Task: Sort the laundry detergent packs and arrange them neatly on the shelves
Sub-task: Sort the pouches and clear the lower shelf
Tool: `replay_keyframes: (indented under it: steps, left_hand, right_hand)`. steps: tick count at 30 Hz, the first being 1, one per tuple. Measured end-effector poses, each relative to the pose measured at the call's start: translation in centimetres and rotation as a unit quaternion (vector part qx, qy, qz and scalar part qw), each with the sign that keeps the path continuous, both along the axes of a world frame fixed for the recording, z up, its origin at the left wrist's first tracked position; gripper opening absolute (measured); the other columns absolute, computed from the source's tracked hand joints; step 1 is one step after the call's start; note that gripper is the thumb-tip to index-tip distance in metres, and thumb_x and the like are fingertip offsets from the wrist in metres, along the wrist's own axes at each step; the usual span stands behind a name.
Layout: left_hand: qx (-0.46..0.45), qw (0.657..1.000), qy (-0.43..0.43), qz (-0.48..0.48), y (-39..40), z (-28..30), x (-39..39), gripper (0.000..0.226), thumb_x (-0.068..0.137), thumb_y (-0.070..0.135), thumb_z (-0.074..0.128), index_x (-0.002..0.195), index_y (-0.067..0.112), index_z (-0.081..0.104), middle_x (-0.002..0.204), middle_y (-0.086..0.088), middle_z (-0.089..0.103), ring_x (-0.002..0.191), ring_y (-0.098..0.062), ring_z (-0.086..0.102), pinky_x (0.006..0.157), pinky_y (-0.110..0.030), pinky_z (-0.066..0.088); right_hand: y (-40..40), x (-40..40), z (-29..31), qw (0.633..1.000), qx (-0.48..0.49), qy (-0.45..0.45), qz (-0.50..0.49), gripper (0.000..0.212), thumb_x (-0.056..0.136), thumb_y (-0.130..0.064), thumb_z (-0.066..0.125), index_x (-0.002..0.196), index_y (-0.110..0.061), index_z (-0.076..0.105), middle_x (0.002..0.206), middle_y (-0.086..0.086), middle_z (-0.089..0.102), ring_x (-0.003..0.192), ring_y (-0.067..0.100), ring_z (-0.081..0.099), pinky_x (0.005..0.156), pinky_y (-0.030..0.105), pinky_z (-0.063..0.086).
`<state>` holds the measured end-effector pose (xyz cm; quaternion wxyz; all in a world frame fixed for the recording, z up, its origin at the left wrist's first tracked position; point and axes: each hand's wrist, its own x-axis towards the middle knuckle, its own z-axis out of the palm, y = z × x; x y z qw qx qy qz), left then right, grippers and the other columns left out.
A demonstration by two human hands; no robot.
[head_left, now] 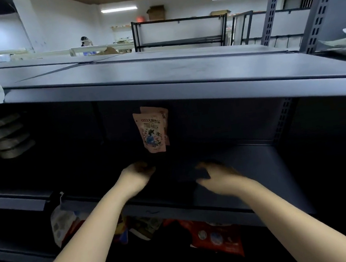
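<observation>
Head view: we take the middle grey metal shelf as our landmark. Two pink printed detergent pouches stand upright at the back of it, one overlapping the other, faces forward; we judge they were stood that way to start a neat row. Our left hand hovers just in front of and below those pouches, fingers loosely curled and blurred, nothing visibly held. Our right hand sits over the shelf to the right of the pouches, fingers spread and relaxed, apparently empty, though blur and shadow make this uncertain. Below the shelf lies a loose heap: one white-and-red pouch at left, one red pouch at right, and some jumbled between them, too dark to count. Left of the pouches, in the next bay, a stack of about four grey packs lies flat.
</observation>
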<state>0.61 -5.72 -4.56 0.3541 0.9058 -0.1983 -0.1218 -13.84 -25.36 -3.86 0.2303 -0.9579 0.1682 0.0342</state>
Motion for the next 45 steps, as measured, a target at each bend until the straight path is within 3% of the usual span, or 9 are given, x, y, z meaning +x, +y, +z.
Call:
replay_keyframes:
  steps: [4,8,13,18,23,27,34,39,45]
  left_hand:
    - [0.011,1.0,0.012,-0.009,-1.3,0.1,3.4,0.05,0.097,0.042,0.045,0.14,0.015,0.044,0.145,-0.007,0.041,0.129,-0.025,0.041,0.094,-0.026,0.034]
    - [-0.068,0.997,0.001,-0.029,-2.5,0.0,7.7,0.024,0.095,0.046,0.046,0.107,0.03,0.059,0.123,-0.004,0.058,0.102,-0.02,0.054,0.082,-0.028,0.037]
    - [-0.122,0.992,0.016,0.001,-4.8,0.3,13.4,0.038,0.091,0.039,0.055,0.125,0.021,0.057,0.122,-0.004,0.059,0.108,-0.025,0.056,0.094,-0.035,0.045]
    - [-0.322,0.941,0.102,-0.011,-7.1,-0.5,16.1,0.044,0.084,0.015,0.069,0.125,0.012,0.056,0.119,-0.006,0.062,0.098,-0.017,0.061,0.075,-0.024,0.048]
    - [-0.287,0.948,0.137,0.03,-8.8,-1.1,17.4,0.043,0.08,0.005,0.07,0.122,0.001,0.059,0.122,-0.016,0.062,0.107,-0.029,0.059,0.088,-0.037,0.051]
    - [-0.28,0.943,0.136,0.115,-8.0,-1.6,18.3,0.037,0.085,0.007,0.058,0.122,-0.001,0.057,0.118,-0.018,0.06,0.093,-0.026,0.056,0.075,-0.033,0.045]
    - [-0.369,0.912,0.137,0.113,-4.1,-2.9,19.9,0.032,0.09,0.019,0.056,0.12,0.008,0.059,0.113,-0.009,0.06,0.092,-0.023,0.057,0.076,-0.032,0.044]
    - [-0.34,0.922,0.169,0.077,-3.2,-3.4,19.8,0.009,0.087,0.012,0.059,0.093,0.018,0.06,0.107,-0.007,0.062,0.081,-0.017,0.058,0.067,-0.029,0.045]
    - [-0.326,0.924,0.19,0.062,-3.1,-2.3,19.4,0.042,0.089,0.016,0.064,0.129,0.006,0.055,0.129,-0.012,0.058,0.112,-0.032,0.058,0.099,-0.048,0.046]
  right_hand:
    - [-0.9,3.5,-1.2,0.996,0.078,-0.039,-0.034,0.047,0.095,-0.042,0.049,0.139,-0.029,0.04,0.142,-0.004,0.045,0.121,0.017,0.049,0.094,0.027,0.044]
    - [-1.7,7.2,-1.8,0.993,0.075,-0.076,-0.051,0.046,0.096,-0.04,0.048,0.138,-0.02,0.044,0.139,0.001,0.05,0.122,0.017,0.05,0.101,0.03,0.041]
    - [-2.6,11.3,-2.1,0.99,0.075,-0.094,-0.069,0.05,0.097,-0.041,0.046,0.14,-0.016,0.042,0.142,0.004,0.046,0.126,0.019,0.045,0.105,0.031,0.037]
    - [-3.7,13.9,-3.0,0.987,0.066,-0.106,-0.099,0.049,0.097,-0.042,0.046,0.139,-0.017,0.044,0.143,0.002,0.045,0.126,0.018,0.045,0.097,0.021,0.034]
    - [-4.6,16.1,-3.4,0.982,0.075,-0.121,-0.128,0.05,0.099,-0.042,0.041,0.139,-0.012,0.042,0.141,0.007,0.046,0.122,0.021,0.047,0.091,0.023,0.035]
    - [-4.4,18.3,-3.1,0.976,0.082,-0.142,-0.143,0.042,0.101,-0.037,0.038,0.127,-0.007,0.053,0.128,0.012,0.056,0.11,0.024,0.055,0.091,0.032,0.046]
    - [-2.4,22.8,-3.1,0.95,0.201,-0.202,-0.131,0.059,0.092,-0.047,0.053,0.142,-0.02,0.039,0.14,0.004,0.049,0.114,0.017,0.052,0.088,0.027,0.046]
    - [-1.3,25.7,-3.3,0.928,0.269,-0.197,-0.166,0.054,0.091,-0.036,0.058,0.139,-0.018,0.044,0.135,0.008,0.053,0.114,0.023,0.055,0.093,0.034,0.049]
    - [-1.5,25.1,-3.8,0.938,0.191,-0.182,-0.224,0.045,0.098,-0.038,0.043,0.134,-0.012,0.051,0.135,0.012,0.049,0.115,0.027,0.053,0.088,0.03,0.048]
